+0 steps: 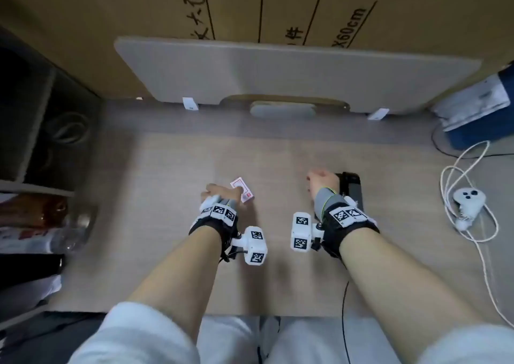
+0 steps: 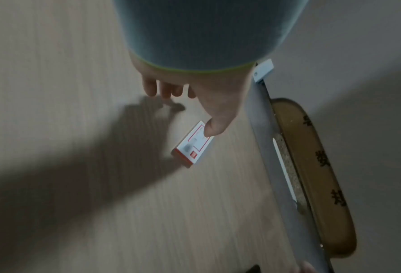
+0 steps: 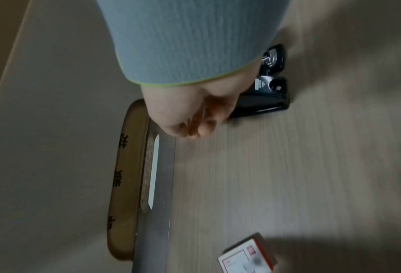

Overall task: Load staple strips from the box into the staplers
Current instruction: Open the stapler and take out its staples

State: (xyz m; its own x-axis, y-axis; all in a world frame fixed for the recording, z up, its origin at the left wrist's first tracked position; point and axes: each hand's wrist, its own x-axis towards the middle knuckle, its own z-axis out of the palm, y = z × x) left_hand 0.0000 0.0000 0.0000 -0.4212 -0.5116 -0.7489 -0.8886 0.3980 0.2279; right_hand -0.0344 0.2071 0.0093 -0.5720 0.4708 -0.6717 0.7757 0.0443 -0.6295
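Observation:
The small white-and-red staple box [image 1: 244,193] lies flat on the wooden table. My left hand [image 1: 219,193] is right at its near-left side. In the left wrist view the thumb tip [image 2: 212,128] rests on the top of the staple box [image 2: 192,147], while the other fingers [image 2: 162,89] hang loosely curled off to the side, holding nothing. A black stapler [image 1: 351,192] lies just right of my right hand [image 1: 322,181]. The right wrist view shows that hand [image 3: 194,127] beside the stapler [image 3: 268,92] with blurred, curled fingers. Whether they pinch anything is unclear.
A pale board [image 1: 278,71] leans on a large cardboard carton [image 1: 278,7] at the table's back. A white controller [image 1: 469,197] with looped cable lies at the right, below a blue box [image 1: 478,124]. Bottles [image 1: 41,224] stand at the left.

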